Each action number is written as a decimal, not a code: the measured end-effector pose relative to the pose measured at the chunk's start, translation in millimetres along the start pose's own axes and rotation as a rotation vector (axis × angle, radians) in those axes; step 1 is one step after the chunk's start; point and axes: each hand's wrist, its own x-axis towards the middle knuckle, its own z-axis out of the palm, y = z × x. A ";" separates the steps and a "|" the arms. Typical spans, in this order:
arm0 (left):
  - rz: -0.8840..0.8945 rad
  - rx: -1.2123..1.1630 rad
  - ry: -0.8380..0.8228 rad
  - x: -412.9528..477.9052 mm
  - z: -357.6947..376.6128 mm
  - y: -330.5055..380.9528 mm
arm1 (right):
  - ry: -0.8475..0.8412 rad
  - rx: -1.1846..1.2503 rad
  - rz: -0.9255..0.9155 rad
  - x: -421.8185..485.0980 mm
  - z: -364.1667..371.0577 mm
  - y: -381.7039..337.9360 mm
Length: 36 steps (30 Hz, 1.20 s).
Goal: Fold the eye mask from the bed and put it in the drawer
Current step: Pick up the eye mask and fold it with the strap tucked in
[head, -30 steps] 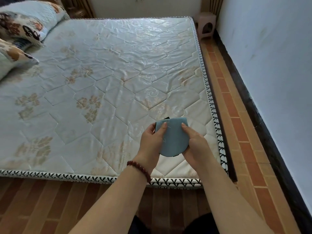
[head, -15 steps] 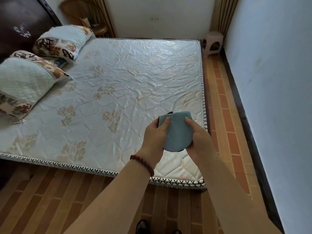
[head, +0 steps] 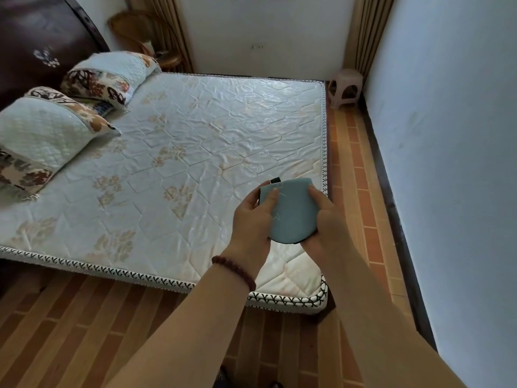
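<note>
Both hands, left hand (head: pixel 251 217) and right hand (head: pixel 326 228), pinch the folded eye mask (head: pixel 293 211) above the bed (head: pixel 195 141) corner, and it looks soft, light, floppy, best gripped along the fold with the strap tucked.

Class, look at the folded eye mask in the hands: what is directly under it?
Under the eye mask lies the mattress near its corner, not touching. Both hands' fingers are hidden beneath it.
</note>
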 end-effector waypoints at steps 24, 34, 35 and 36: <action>-0.012 -0.236 0.073 26.5 -106.6 70.5 | -0.148 -0.032 0.125 27.5 114.2 67.1; 0.100 -0.344 0.240 64.0 -270.2 155.7 | -0.287 -0.137 0.252 63.2 276.6 177.4; 0.107 -0.348 0.263 65.1 -289.0 164.5 | -0.303 -0.149 0.268 64.6 293.4 191.5; 0.112 -0.354 0.289 65.9 -308.5 172.7 | -0.321 -0.161 0.283 64.7 309.8 205.4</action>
